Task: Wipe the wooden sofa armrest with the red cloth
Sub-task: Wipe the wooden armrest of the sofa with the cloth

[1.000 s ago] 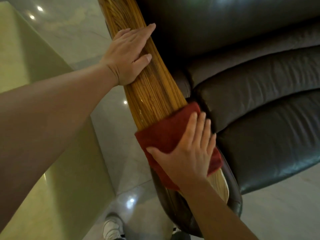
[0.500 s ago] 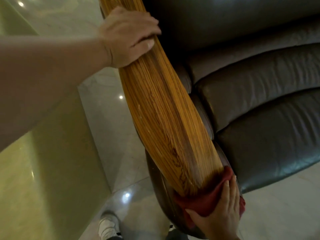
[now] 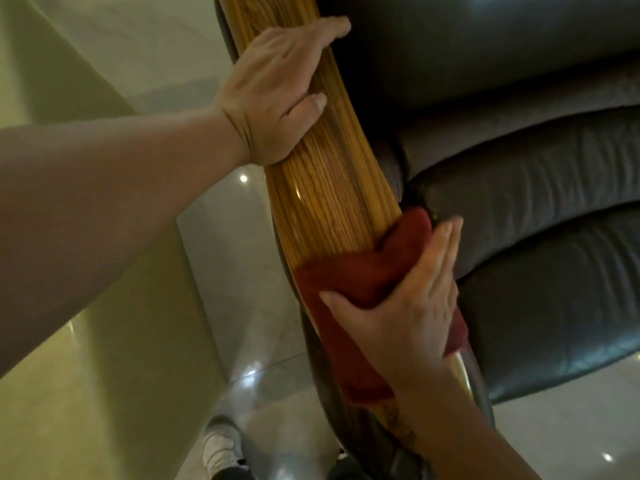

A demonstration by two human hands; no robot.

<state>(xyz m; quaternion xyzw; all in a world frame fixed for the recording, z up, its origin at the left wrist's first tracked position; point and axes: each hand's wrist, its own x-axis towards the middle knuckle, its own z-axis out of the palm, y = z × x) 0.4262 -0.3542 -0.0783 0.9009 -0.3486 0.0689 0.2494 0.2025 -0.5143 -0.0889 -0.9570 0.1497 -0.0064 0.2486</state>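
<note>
Head view, looking down along a wooden sofa armrest (image 3: 322, 188) that runs from the top of the frame toward the lower right, striped golden grain, glossy finish with a highlight streak near its middle. Left hand (image 3: 273, 95) sits on the upper stretch of the armrest, palm down across the wood; its fingers (image 3: 329, 27) wrap over the far edge toward the cushions and the thumb (image 3: 308, 107) lies flat on the top face, so the hand is closed around the rail, holding nothing else. Red cloth (image 3: 349, 282) is draped over the lower part of the armrest, covering the full width of the wood, one bunched fold rising at its upper right beside the cushion, the lower edge hanging over the left side of the rail. Right hand (image 3: 412, 303) presses flat on the cloth, fingers (image 3: 440, 251) extended and held together, pointing up the rail along its cushion side; thumb (image 3: 337, 297) spread out to the left across the cloth. The hand presses rather than pinches; no fabric is gathered in a fist. Bare wood shows between the two hands and again just below the cloth. Dark leather cushions (image 3: 536, 209) fill the right side, touching the armrest. Pale glossy tiled floor (image 3: 214, 244) lies to the left and below, with light spots reflected. A white shoe (image 3: 218, 445) shows at the bottom edge.
</note>
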